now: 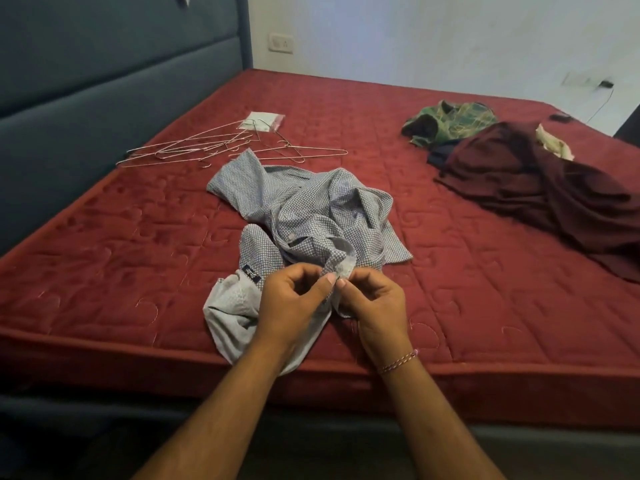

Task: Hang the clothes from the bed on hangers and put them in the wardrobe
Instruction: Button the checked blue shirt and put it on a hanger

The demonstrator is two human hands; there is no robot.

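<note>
Two hands are being held together at the near edge of the red mattress (450, 237): the left hand (292, 301) and the right hand (375, 303) are each pinching a fold of the grey patterned shirt (304, 209), fingers curled and clamped on the cloth. That shirt is lying crumpled at mid-bed. Wire hangers (221, 147) are being kept at 11 o'clock from it, while a maroon garment (526, 181) and a green patterned garment (450, 123) are lying at 2 o'clock, well apart.

Single head view, standing at bed (450, 237) edge, looking forward and down across mattress toward far wall (450, 36); hands close below.
</note>
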